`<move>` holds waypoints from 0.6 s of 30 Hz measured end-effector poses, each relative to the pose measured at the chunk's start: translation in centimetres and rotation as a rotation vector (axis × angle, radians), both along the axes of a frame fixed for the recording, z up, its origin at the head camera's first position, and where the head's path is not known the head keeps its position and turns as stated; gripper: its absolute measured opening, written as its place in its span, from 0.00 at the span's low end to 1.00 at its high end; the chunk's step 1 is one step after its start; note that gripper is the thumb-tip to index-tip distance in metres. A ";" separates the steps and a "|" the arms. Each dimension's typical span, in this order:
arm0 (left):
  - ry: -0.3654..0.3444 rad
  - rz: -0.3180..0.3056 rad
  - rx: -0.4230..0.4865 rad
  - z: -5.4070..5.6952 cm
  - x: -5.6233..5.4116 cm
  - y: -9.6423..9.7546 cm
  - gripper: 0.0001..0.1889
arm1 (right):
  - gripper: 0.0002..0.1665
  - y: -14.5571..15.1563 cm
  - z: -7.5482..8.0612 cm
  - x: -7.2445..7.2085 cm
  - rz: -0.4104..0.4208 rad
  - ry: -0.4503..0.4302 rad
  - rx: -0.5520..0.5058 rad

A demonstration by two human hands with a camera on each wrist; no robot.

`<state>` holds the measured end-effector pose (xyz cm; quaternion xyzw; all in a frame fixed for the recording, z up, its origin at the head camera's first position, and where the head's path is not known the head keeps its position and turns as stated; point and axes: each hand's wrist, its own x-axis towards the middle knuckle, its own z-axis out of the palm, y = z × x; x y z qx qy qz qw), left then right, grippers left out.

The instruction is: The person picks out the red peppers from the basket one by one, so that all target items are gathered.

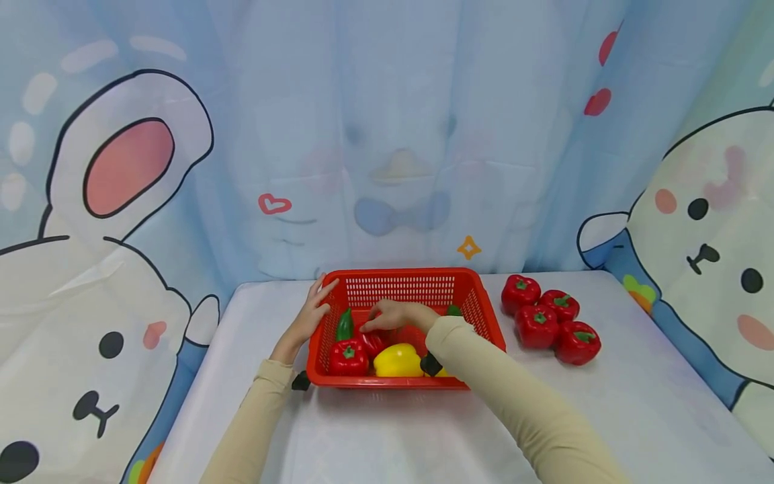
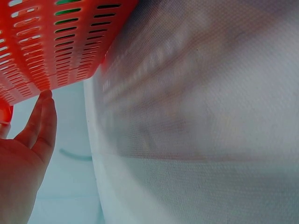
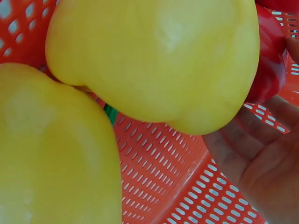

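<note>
My left hand [image 1: 308, 317] grips the left rim of the red plastic basket [image 1: 405, 273], some fingers over the rim and others straight along the outer wall in the left wrist view. Inside the basket, my right hand [image 1: 396, 314] holds a glossy red bell pepper [image 1: 371, 343] between thumb and fingers. The right wrist view shows this red pepper [image 3: 268, 56] partly hidden behind a yellow bell pepper [image 3: 154, 56]. Near that hand in the head view lie another red bell pepper [image 1: 348, 357], a yellow bell pepper [image 1: 398, 361] and a long green vegetable [image 1: 345, 325].
Several red bell peppers [image 1: 538, 327] stand grouped on the white-covered table [image 1: 641, 403], right of the basket. Another green vegetable [image 1: 453, 310] shows partly behind my right forearm. A cartoon-printed curtain [image 1: 399, 101] hangs behind the table.
</note>
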<state>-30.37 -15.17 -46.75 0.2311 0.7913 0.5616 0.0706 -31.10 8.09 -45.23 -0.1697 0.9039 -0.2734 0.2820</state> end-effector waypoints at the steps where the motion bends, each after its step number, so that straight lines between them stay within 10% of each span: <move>1: 0.002 -0.001 0.001 0.0 0.0 0.0 0.31 | 0.33 0.0 0.0 0.0 -0.005 -0.004 0.001; 18: -0.023 0.007 0.009 -0.2 -0.3 -0.1 0.32 | 0.34 0.2 0.4 0.0 -0.003 0.028 -0.068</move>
